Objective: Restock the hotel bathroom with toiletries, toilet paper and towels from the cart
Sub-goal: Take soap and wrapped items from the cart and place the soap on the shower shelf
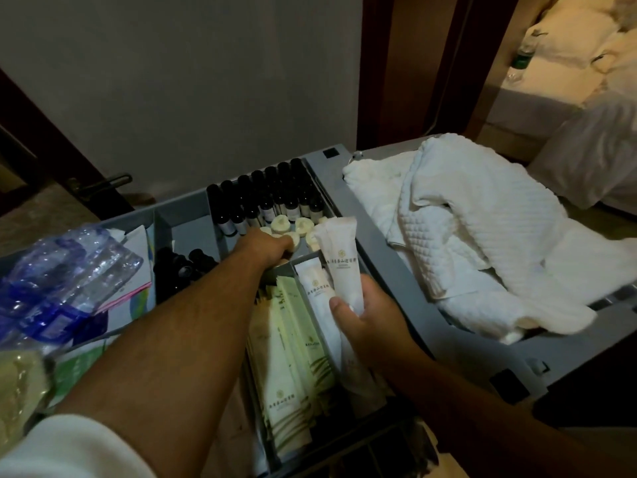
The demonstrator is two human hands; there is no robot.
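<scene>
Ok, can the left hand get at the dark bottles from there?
Probably yes: the left hand is curled on the round soaps, and the dark bottles stand uncovered just beyond in that compartment.

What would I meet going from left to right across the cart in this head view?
plastic water bottles → left hand → white tubes held in the right hand → white towels
</scene>
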